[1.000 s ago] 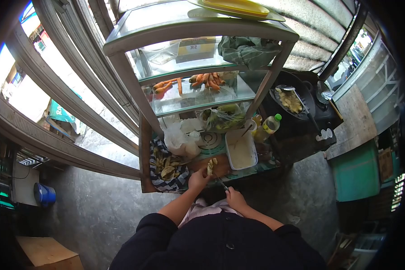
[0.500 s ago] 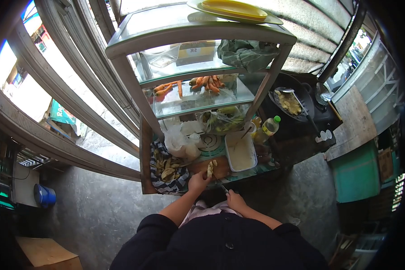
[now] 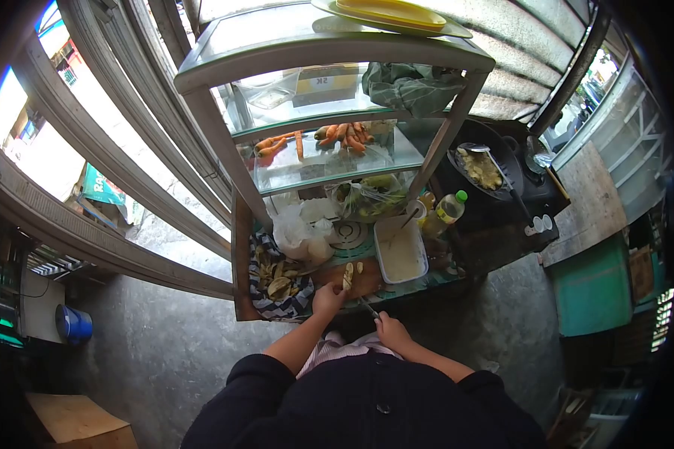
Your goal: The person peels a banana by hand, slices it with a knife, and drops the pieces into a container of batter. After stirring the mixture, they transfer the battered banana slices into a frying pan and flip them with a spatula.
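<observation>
My left hand [image 3: 327,300] is at the front of a wooden cutting board [image 3: 368,280], its fingers closed on the near end of a pale piece that looks like peeled banana [image 3: 347,278]. A small cut slice [image 3: 359,266] lies beside it. In my right hand [image 3: 390,331] is a knife [image 3: 368,307], its blade pointing toward the board's front edge, apart from the banana. Left of the board, yellow-brown peels [image 3: 281,288] lie on a checkered cloth [image 3: 298,305]. On the right stands a white tub [image 3: 402,258] of pale batter with a utensil handle in it.
A glass display case [image 3: 322,179] holds carrots [image 3: 344,137] above the work surface. White plastic bags [image 3: 301,238] and a green-capped bottle [image 3: 448,212] stand behind the board. Farther right is a black wok [image 3: 487,161] with food on a skimmer. A blue bucket [image 3: 75,325] sits on the floor.
My left hand has shifted slightly left, and more of the banana piece shows beyond the fingers. The knife stays low at the board's front edge, nearly unmoved.
</observation>
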`<state>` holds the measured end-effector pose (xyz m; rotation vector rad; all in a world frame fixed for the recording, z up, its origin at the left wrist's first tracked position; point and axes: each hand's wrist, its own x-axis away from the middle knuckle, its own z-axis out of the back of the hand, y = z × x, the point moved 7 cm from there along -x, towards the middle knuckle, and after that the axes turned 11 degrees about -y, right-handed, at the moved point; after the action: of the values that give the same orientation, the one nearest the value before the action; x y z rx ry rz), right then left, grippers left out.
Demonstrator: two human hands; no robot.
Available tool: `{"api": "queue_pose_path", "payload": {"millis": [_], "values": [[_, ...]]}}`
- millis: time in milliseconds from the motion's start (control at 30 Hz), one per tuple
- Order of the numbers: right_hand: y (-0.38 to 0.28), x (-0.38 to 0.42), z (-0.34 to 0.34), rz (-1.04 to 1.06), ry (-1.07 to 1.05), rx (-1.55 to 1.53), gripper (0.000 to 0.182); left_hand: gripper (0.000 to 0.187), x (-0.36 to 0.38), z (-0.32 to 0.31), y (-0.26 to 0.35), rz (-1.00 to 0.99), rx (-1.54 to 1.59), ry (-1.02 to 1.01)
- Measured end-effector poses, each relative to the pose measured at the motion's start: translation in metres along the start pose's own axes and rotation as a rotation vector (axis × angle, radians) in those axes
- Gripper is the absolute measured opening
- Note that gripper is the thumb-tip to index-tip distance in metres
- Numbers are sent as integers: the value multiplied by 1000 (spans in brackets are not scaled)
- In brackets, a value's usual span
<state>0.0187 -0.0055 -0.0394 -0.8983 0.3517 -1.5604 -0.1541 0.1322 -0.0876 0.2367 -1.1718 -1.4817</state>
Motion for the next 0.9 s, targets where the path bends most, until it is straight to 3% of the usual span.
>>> {"api": "queue_pose_path", "payload": {"millis": [367, 567, 900], "values": [[-7, -9, 4, -123, -66, 196, 20, 36, 6, 6, 12, 17, -44, -17], [24, -4, -18, -67, -70, 99, 22, 38, 9, 7, 12, 54, -23, -44], [3, -3, 4, -57, 8, 90, 21, 40, 10, 12, 18, -8, -44, -12]]}}
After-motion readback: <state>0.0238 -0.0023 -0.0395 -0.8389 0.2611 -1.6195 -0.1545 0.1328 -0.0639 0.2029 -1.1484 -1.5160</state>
